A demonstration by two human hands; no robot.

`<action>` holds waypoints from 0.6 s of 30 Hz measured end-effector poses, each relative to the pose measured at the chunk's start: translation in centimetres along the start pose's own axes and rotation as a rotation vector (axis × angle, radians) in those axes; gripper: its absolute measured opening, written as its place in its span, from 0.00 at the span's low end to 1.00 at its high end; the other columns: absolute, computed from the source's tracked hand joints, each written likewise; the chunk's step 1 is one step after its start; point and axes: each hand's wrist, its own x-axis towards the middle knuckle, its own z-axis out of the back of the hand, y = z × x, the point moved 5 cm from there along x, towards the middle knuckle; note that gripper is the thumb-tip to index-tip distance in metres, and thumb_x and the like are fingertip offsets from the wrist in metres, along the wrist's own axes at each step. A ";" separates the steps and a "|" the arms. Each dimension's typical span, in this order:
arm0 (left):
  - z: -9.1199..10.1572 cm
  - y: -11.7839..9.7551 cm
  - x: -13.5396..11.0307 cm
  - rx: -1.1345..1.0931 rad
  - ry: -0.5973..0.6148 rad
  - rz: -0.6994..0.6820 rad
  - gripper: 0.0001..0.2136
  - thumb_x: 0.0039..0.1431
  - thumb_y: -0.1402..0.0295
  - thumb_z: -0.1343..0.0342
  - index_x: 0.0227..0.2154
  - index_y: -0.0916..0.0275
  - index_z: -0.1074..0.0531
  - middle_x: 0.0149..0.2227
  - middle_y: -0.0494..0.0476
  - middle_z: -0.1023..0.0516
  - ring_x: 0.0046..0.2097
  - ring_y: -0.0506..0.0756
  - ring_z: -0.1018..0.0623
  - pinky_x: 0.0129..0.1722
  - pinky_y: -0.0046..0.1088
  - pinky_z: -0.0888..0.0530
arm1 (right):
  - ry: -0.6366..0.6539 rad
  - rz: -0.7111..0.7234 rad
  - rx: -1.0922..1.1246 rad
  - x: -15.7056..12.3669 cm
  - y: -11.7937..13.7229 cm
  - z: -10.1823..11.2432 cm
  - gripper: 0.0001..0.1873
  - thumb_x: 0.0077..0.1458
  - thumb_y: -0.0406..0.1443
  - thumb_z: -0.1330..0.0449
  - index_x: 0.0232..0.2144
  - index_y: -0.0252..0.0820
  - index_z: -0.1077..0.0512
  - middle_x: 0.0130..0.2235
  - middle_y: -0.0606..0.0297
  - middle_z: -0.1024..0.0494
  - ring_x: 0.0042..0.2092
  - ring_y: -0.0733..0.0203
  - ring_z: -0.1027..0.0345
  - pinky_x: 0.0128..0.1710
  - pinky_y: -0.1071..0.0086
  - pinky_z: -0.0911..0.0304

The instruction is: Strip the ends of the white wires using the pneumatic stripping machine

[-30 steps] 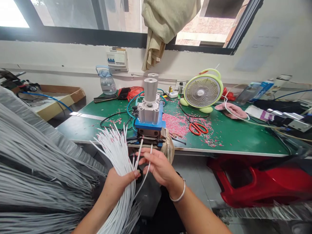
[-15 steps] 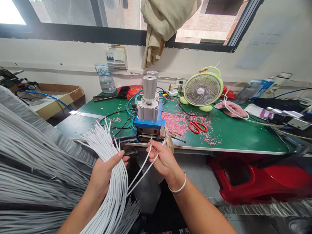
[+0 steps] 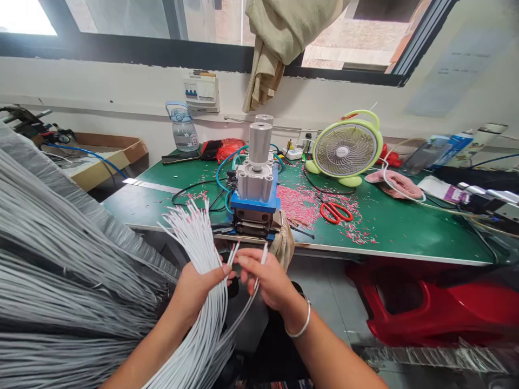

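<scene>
Pink scraps (image 3: 298, 207) litter the green table (image 3: 425, 232) below a window (image 3: 162, 51) — left hand (image 3: 198, 285) grips a white wire bundle (image 3: 193, 237), right hand (image 3: 270, 276) holds separate strands (image 3: 265, 253).

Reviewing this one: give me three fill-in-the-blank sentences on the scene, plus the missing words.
The thick bundle of white wires is in the person's ____ hand.
The scissors lie on a ____ tabletop.
In the picture, the electric fan stands to the ____ of the pneumatic machine.
Missing words: left; green; right.

Press (image 3: 255, 189) blocks way straight ahead of right hand (image 3: 265, 278); open tabletop (image 3: 417, 232) well right of scissors (image 3: 336, 212).
</scene>
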 end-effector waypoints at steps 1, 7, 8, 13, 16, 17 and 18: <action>0.0 -0.3 0.0 0.101 0.005 -0.058 0.11 0.39 0.68 0.38 0.26 0.66 0.32 0.24 0.52 0.26 0.28 0.52 0.26 0.30 0.27 0.30 | -0.005 -0.003 -0.076 0.1 -0.2 -0.4 0.15 0.45 0.42 0.41 0.29 0.33 0.28 0.19 0.67 0.31 0.16 0.75 0.46 0.12 0.81 0.52; 0.8 -1.8 0.1 -0.022 -0.152 -0.062 0.13 0.38 0.69 0.37 0.29 0.66 0.32 0.24 0.52 0.26 0.27 0.52 0.25 0.30 0.28 0.28 | -0.197 0.083 0.018 1.1 0.7 -0.2 0.15 0.45 0.42 0.42 0.26 0.33 0.30 0.22 0.66 0.29 0.12 0.77 0.49 0.10 0.80 0.62; 1.0 -2.2 0.3 -0.122 -0.189 -0.051 0.14 0.38 0.70 0.37 0.30 0.65 0.33 0.24 0.51 0.26 0.27 0.52 0.25 0.29 0.28 0.27 | -0.220 0.091 0.070 1.2 1.0 0.0 0.14 0.45 0.42 0.41 0.26 0.33 0.30 0.24 0.65 0.29 0.12 0.78 0.50 0.10 0.80 0.62; 0.9 -4.4 1.1 -0.338 -0.320 -0.105 0.12 0.38 0.75 0.38 0.29 0.64 0.31 0.24 0.48 0.28 0.26 0.50 0.24 0.26 0.25 0.25 | -0.249 0.039 0.327 2.2 2.1 0.7 0.10 0.42 0.37 0.41 0.23 0.33 0.33 0.21 0.69 0.32 0.12 0.80 0.54 0.11 0.80 0.64; 0.4 -5.0 1.3 -0.368 -0.325 -0.101 0.10 0.39 0.76 0.39 0.28 0.65 0.30 0.24 0.48 0.28 0.26 0.49 0.24 0.25 0.23 0.25 | -0.239 0.030 0.390 2.5 2.3 0.8 0.08 0.42 0.35 0.41 0.23 0.33 0.34 0.19 0.70 0.34 0.13 0.80 0.56 0.11 0.81 0.66; 0.3 -5.0 1.3 -0.370 -0.320 -0.100 0.10 0.39 0.76 0.39 0.28 0.65 0.30 0.24 0.48 0.28 0.26 0.49 0.24 0.25 0.23 0.25 | -0.232 0.039 0.391 2.6 2.3 0.8 0.08 0.42 0.35 0.41 0.24 0.33 0.34 0.19 0.70 0.34 0.13 0.80 0.57 0.11 0.81 0.66; 0.3 -4.9 1.4 -0.369 -0.314 -0.097 0.10 0.39 0.76 0.39 0.28 0.65 0.30 0.24 0.49 0.28 0.26 0.49 0.24 0.25 0.23 0.25 | -0.223 0.056 0.381 2.6 2.2 0.9 0.08 0.43 0.36 0.41 0.24 0.34 0.34 0.20 0.70 0.34 0.13 0.80 0.57 0.11 0.81 0.66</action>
